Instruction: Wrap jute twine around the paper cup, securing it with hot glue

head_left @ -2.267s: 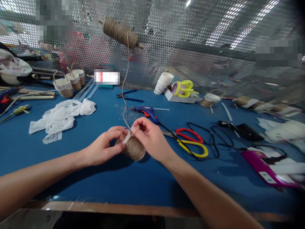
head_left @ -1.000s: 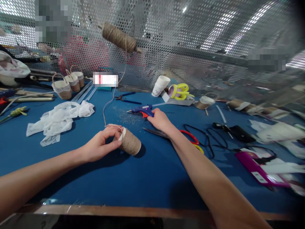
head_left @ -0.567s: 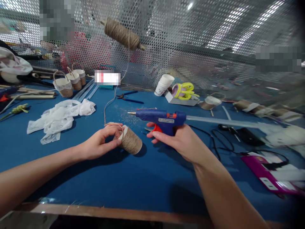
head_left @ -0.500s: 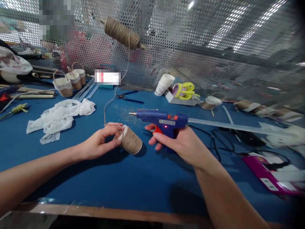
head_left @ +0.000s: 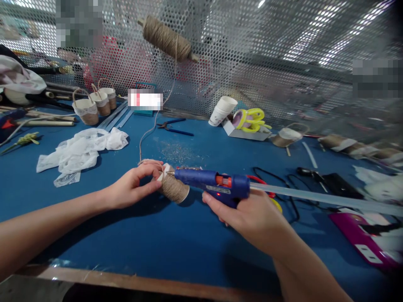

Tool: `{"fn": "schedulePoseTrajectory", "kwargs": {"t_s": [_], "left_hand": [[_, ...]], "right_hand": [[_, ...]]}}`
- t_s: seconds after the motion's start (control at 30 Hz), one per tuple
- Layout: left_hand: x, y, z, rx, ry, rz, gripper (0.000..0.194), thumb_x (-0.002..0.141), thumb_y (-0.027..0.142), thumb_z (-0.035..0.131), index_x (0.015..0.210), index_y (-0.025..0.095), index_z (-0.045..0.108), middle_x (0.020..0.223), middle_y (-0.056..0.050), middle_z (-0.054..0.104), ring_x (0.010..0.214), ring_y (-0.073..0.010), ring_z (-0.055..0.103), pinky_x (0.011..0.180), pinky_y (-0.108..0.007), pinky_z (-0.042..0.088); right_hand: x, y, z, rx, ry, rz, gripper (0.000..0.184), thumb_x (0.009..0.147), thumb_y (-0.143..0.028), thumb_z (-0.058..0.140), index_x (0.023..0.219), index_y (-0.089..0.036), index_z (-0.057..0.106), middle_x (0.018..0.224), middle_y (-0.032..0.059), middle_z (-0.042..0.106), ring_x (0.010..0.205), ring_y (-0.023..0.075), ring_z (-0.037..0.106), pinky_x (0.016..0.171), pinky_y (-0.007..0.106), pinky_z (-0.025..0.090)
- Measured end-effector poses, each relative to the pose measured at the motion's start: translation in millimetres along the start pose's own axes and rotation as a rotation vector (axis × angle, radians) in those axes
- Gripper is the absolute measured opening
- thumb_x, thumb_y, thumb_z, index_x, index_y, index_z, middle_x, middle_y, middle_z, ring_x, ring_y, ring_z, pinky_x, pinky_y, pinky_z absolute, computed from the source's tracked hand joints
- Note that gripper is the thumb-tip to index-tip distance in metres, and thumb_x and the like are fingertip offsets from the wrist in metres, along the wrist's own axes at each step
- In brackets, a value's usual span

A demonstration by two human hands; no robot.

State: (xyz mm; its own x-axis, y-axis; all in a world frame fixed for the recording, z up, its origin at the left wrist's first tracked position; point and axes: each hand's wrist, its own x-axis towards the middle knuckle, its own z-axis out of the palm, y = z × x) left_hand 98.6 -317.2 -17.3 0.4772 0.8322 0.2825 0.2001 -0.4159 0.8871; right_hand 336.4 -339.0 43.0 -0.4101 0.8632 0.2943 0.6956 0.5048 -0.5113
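Note:
My left hand (head_left: pixel 135 186) grips a paper cup wrapped in brown twine (head_left: pixel 174 188), lying on its side on the blue table (head_left: pixel 176 243). My right hand (head_left: pixel 248 214) is closed around a blue glue gun (head_left: pixel 214 184) with a long glue stick out the back. Its metal tip touches the cup's white rim. A strand of twine (head_left: pixel 151 126) runs from the cup up to a twine spool (head_left: pixel 166 38) mounted on the mesh screen.
Crumpled white fabric (head_left: pixel 82 151) lies at left, small twine baskets (head_left: pixel 94 105) behind it. Pliers (head_left: pixel 174 126), stacked paper cups (head_left: pixel 222 110), yellow scissors (head_left: pixel 252 119) and a black cable (head_left: pixel 292 184) lie beyond. A pink box (head_left: pixel 362 235) sits right. Another person sits behind the mesh (head_left: pixel 107 63).
My right hand let go of the cup, reached to the glue gun on the table, lifted it and brought its tip to the cup's rim. My left hand kept hold of the cup.

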Motion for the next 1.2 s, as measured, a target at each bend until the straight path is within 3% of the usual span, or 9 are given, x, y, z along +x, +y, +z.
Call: {"fn": "schedulePoseTrajectory", "kwargs": {"t_s": [0.13, 0.27, 0.37, 0.6, 0.73, 0.9, 1.07, 1.2], "left_hand": [[0.6, 1.1, 0.2, 0.005, -0.011, 0.006, 0.007, 0.084, 0.020, 0.048, 0.078, 0.017, 0.050, 0.098, -0.009, 0.058, 0.118, -0.0228, 0.043, 0.100, -0.043, 0.032], [0.9, 3.7, -0.4, 0.033, -0.021, -0.004, 0.008, 0.084, 0.019, 0.047, 0.076, 0.017, 0.049, 0.097, -0.009, 0.058, 0.119, -0.0235, 0.042, 0.100, -0.044, 0.032], [0.5, 4.4, -0.6, 0.055, -0.023, -0.021, 0.008, 0.084, 0.020, 0.047, 0.077, 0.017, 0.049, 0.101, -0.010, 0.058, 0.120, -0.0233, 0.041, 0.100, -0.044, 0.031], [-0.3, 3.5, -0.5, 0.035, -0.031, -0.002, 0.006, 0.085, 0.019, 0.046, 0.079, 0.017, 0.049, 0.106, -0.011, 0.058, 0.121, -0.0224, 0.040, 0.101, -0.042, 0.031], [-0.2, 2.6, -1.1, 0.068, -0.042, -0.003, 0.008, 0.085, 0.020, 0.046, 0.079, 0.016, 0.050, 0.111, -0.011, 0.057, 0.122, -0.0231, 0.039, 0.101, -0.043, 0.030], [-0.2, 1.7, -1.4, 0.065, -0.039, 0.006, 0.007, 0.085, 0.021, 0.047, 0.079, 0.017, 0.049, 0.111, -0.011, 0.057, 0.122, -0.0242, 0.039, 0.100, -0.043, 0.031], [0.4, 2.1, -1.3, 0.084, -0.046, 0.012, 0.009, 0.085, 0.020, 0.046, 0.077, 0.017, 0.049, 0.111, -0.011, 0.057, 0.122, -0.0233, 0.040, 0.100, -0.043, 0.031], [0.5, 2.1, -1.2, 0.097, -0.042, 0.022, 0.007, 0.085, 0.019, 0.047, 0.079, 0.016, 0.048, 0.112, -0.011, 0.057, 0.122, -0.0234, 0.040, 0.100, -0.043, 0.032]], "right_hand": [[-3.5, 7.5, 1.5, -0.166, -0.041, -0.078, 0.014, 0.078, -0.031, 0.055, 0.070, -0.026, 0.065, 0.059, 0.0021, 0.063, 0.063, 0.0210, 0.061, 0.052, 0.031, 0.048], [-5.9, 9.6, 1.0, -0.303, -0.067, -0.266, 0.021, 0.078, -0.027, 0.048, 0.077, -0.024, 0.068, 0.064, 0.0068, 0.065, 0.065, 0.0246, 0.060, 0.060, 0.039, 0.048], [-3.5, 2.0, -1.5, -0.361, -0.091, -0.312, 0.027, 0.081, -0.023, 0.042, 0.073, -0.023, 0.068, 0.058, 0.0077, 0.061, 0.058, 0.0223, 0.058, 0.055, 0.037, 0.047], [0.8, -2.9, -4.8, -0.479, -0.015, -0.410, 0.033, 0.084, -0.021, 0.036, 0.072, -0.023, 0.067, 0.066, 0.0088, 0.064, 0.061, 0.0209, 0.059, 0.057, 0.034, 0.049], [-2.2, -1.5, -4.9, -0.579, 0.008, -0.556, 0.039, 0.085, -0.014, 0.032, 0.073, -0.020, 0.068, 0.058, 0.0069, 0.062, 0.054, 0.0185, 0.058, 0.051, 0.030, 0.047], [0.5, -6.8, -4.2, -0.692, 0.133, -0.676, 0.043, 0.082, -0.003, 0.031, 0.065, -0.016, 0.069, 0.051, 0.0067, 0.060, 0.048, 0.0181, 0.056, 0.048, 0.029, 0.045], [-1.2, -9.0, -3.8, -0.735, 0.158, -0.693, 0.046, 0.084, -0.004, 0.029, 0.064, -0.016, 0.070, 0.042, 0.0047, 0.052, 0.049, 0.0197, 0.058, 0.047, 0.028, 0.045], [-2.3, -7.3, -6.1, -0.771, 0.151, -0.720, 0.042, 0.079, -0.001, 0.033, 0.066, -0.018, 0.070, 0.052, 0.0063, 0.060, 0.052, 0.0186, 0.059, 0.050, 0.028, 0.046]]}}
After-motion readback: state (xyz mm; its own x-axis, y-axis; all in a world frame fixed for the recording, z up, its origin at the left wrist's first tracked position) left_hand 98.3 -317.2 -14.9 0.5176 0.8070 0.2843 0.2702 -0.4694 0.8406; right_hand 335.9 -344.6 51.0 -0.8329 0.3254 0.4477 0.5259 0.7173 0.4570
